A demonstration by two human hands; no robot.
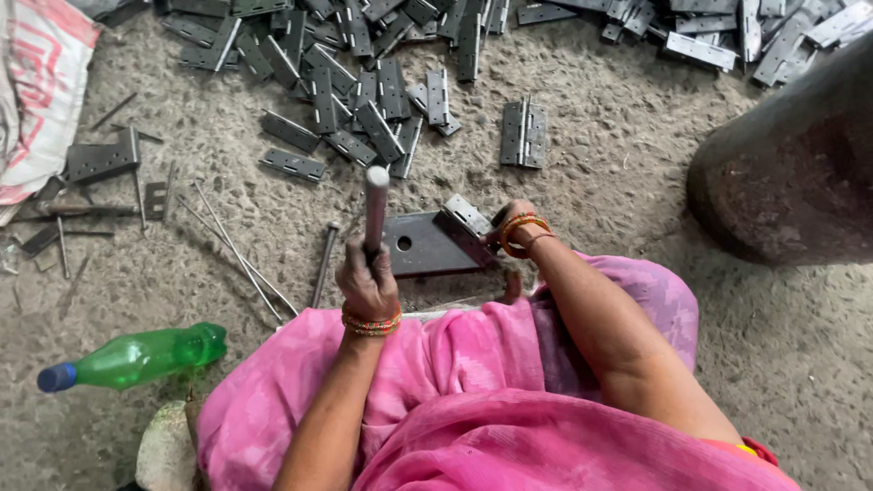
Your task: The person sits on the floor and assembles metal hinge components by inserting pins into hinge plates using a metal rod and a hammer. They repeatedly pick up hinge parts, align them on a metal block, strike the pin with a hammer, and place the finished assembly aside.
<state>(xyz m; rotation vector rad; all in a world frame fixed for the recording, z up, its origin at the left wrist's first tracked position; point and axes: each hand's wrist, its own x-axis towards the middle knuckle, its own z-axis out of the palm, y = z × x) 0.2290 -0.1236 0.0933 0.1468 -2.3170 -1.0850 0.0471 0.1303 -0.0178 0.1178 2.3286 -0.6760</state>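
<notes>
My left hand (366, 277) grips a grey metal rod (376, 205) that stands upright over a dark steel block (423, 247) with a hole in it. My right hand (509, 227), with orange bangles on the wrist, holds a grey metal hinge (468, 216) tilted against the block's right end. Pink cloth (473, 400) covers my lap below both arms.
A heap of grey hinges (364, 82) lies across the top of the gritty floor. Thin metal pins (236, 255) and scrap pieces lie at the left. A green plastic bottle (136, 356) rests at lower left. A dark rounded mass (791, 173) stands at right, a white sack (41, 91) at upper left.
</notes>
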